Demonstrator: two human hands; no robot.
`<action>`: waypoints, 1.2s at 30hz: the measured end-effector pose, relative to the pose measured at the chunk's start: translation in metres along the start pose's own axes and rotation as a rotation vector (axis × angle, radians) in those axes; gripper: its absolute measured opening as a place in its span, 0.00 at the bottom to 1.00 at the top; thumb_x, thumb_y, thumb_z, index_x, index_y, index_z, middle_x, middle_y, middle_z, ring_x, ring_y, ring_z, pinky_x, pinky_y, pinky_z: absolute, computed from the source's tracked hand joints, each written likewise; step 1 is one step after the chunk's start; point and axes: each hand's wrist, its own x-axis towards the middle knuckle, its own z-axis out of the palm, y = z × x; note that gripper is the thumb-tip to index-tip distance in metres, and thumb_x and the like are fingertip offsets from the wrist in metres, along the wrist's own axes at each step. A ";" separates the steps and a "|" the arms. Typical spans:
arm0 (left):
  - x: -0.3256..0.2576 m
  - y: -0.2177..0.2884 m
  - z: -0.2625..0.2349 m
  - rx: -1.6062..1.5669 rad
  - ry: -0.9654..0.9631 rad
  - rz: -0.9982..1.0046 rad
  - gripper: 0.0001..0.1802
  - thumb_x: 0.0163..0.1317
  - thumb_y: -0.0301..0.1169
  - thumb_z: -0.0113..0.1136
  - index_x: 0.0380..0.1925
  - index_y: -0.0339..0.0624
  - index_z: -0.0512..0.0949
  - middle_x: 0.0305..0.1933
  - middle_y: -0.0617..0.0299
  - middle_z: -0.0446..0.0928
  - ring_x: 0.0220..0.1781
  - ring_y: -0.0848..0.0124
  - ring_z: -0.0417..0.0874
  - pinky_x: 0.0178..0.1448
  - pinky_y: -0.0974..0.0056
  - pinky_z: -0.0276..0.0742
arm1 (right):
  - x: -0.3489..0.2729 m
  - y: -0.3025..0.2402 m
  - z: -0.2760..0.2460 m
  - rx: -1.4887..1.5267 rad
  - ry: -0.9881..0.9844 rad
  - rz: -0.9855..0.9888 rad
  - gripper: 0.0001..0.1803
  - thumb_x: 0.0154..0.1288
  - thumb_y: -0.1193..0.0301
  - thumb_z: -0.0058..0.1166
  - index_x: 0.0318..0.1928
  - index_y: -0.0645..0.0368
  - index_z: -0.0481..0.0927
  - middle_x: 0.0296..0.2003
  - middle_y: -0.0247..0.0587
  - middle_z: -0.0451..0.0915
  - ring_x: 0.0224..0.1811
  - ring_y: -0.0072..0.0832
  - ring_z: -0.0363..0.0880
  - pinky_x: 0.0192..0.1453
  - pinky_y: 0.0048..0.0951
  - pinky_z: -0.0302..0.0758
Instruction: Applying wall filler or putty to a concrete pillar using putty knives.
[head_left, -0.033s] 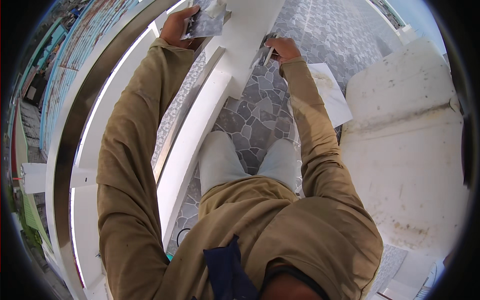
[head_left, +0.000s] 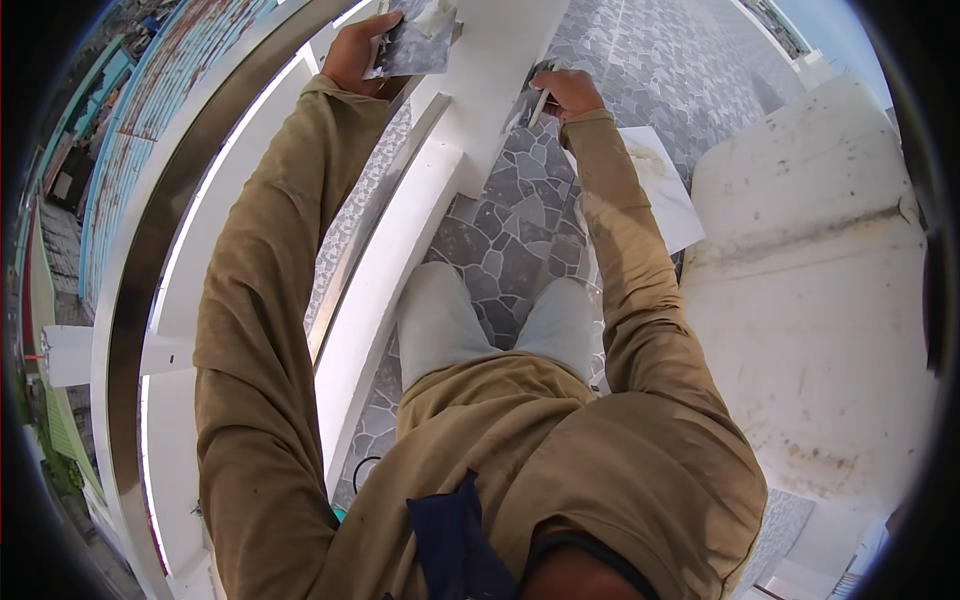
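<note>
My left hand (head_left: 353, 52) is closed round the edge of a flat grey metal plate (head_left: 415, 52), held level at the top of the view. A lump of white paste (head_left: 434, 18) sits on that plate. To the right, my right hand (head_left: 572, 92) is closed on a putty knife (head_left: 540, 105), whose blade is partly hidden by the fingers. The knife is at the side of a white post (head_left: 495, 60), which stands between my two hands. Whether the blade presses on the post I cannot tell.
A low white ledge (head_left: 390, 290) runs along my left side, with a curved metal rail (head_left: 128, 300) beyond it. Stone-patterned tiles (head_left: 515, 215) cover the floor. On the right are a stained white sheet (head_left: 668, 195) and a large dirty white panel (head_left: 810, 300). Rusty roofing (head_left: 180, 75) lies outside.
My right hand has shifted slightly up along the post with the putty knife. The metal plate in my left hand has moved a touch to the right.
</note>
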 end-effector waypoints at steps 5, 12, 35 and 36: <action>0.004 0.003 -0.010 0.081 0.006 0.016 0.15 0.60 0.32 0.52 0.44 0.34 0.71 0.41 0.55 0.78 0.40 0.66 0.81 0.50 0.62 0.76 | -0.010 -0.053 -0.009 -0.020 0.066 -0.126 0.12 0.45 0.75 0.58 0.29 0.73 0.74 0.23 0.42 0.74 0.20 0.30 0.73 0.21 0.34 0.72; 0.016 0.003 -0.023 0.176 0.022 0.043 0.15 0.60 0.33 0.52 0.43 0.33 0.71 0.39 0.56 0.78 0.36 0.68 0.81 0.46 0.64 0.76 | 0.011 0.025 -0.036 -0.190 0.137 0.085 0.13 0.44 0.76 0.58 0.32 0.71 0.74 0.24 0.41 0.71 0.24 0.34 0.74 0.24 0.37 0.74; 0.011 0.009 -0.031 0.214 0.140 0.031 0.14 0.61 0.31 0.51 0.42 0.32 0.73 0.37 0.54 0.78 0.37 0.63 0.81 0.44 0.60 0.78 | 0.058 0.156 -0.044 -0.499 0.199 0.134 0.18 0.42 0.62 0.60 0.26 0.68 0.80 0.26 0.46 0.80 0.29 0.35 0.77 0.33 0.36 0.72; 0.010 0.013 -0.036 0.237 0.129 0.025 0.14 0.61 0.31 0.51 0.42 0.32 0.73 0.37 0.54 0.78 0.37 0.63 0.81 0.44 0.60 0.78 | 0.056 0.160 -0.035 -0.563 0.190 0.181 0.20 0.41 0.61 0.60 0.27 0.68 0.81 0.27 0.47 0.80 0.30 0.36 0.78 0.34 0.36 0.73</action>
